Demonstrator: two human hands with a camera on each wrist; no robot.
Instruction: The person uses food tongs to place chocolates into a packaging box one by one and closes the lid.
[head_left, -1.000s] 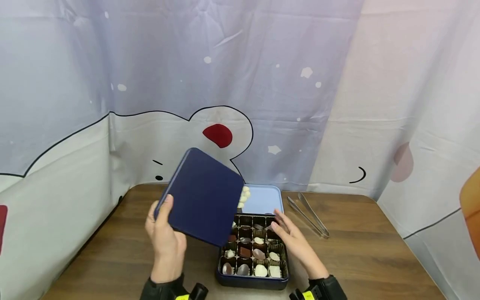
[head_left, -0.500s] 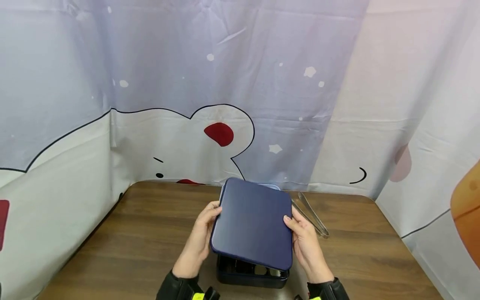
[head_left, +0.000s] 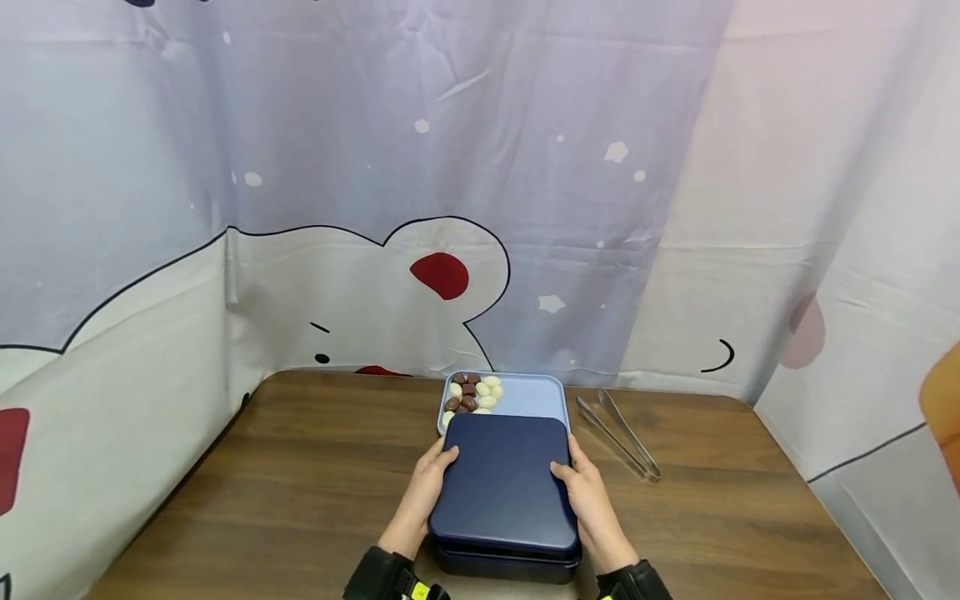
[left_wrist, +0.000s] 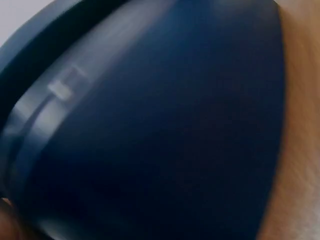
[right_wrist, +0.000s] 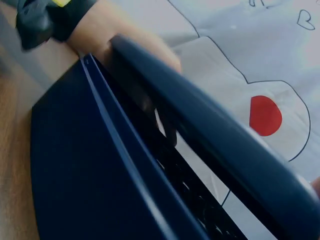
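A dark blue rectangular lid [head_left: 506, 483] sits over the matching box [head_left: 510, 570] in the head view, hiding the chocolates inside. My left hand [head_left: 422, 496] grips the lid's left edge, thumb on top. On the opposite edge, my right hand [head_left: 592, 504] holds it the same way. The right wrist view shows a gap between the tilted lid [right_wrist: 210, 130] and the box wall [right_wrist: 75, 155], with a dark insert inside. In the left wrist view, the blurred box side [left_wrist: 175, 125] fills most of the frame.
Behind the box lies a light blue tray [head_left: 534, 396] with brown and white chocolates [head_left: 472, 392] on its left part. Metal tongs [head_left: 621, 437] rest to the right on the wooden table [head_left: 315, 467]. A printed curtain [head_left: 360, 150] hangs at the table's back edge.
The lid, first held up by my left hand alone at the left, has come right and down over the box. My right hand has taken its right edge, and the lid has straightened.
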